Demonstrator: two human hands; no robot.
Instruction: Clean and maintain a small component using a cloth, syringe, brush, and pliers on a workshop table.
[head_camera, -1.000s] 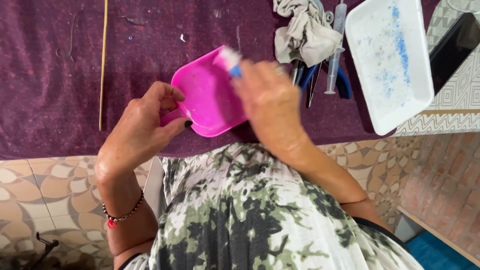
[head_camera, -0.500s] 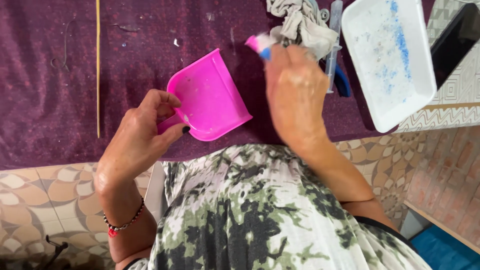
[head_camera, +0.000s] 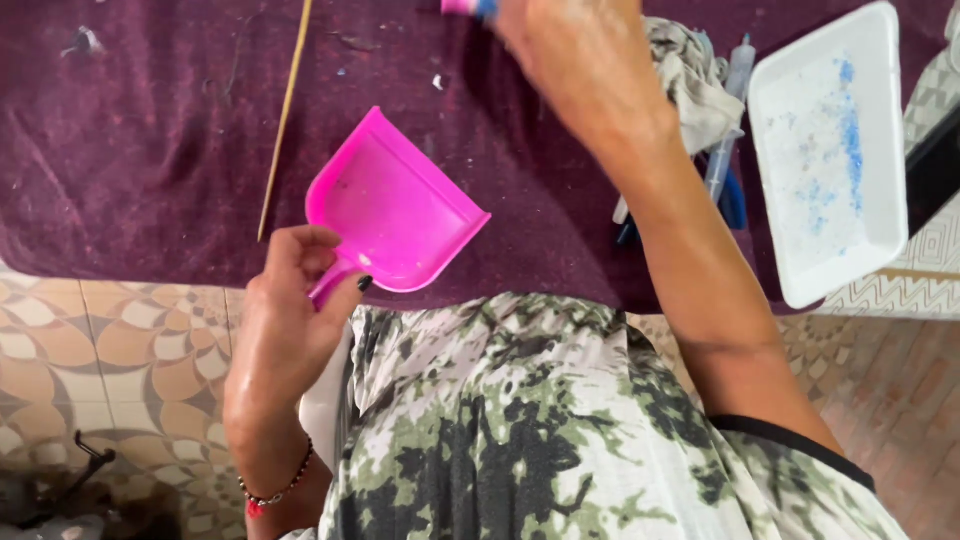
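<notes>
A small pink dustpan of smooth, glossy plastic is seen over a dark purple cloth with a matt, slightly fuzzy nap. A thin wooden stick is laid on it. The white tray looks like matt foam, dusted with blue powder. A crumpled grey rag appears soft and woven.

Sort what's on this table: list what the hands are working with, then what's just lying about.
In hand:
- left hand holds the pink scoop tray
- right hand holds a small pink-and-blue tool

Lying about:
- white tray with blue specks
- crumpled cloth
- thin stick
- syringe
</notes>
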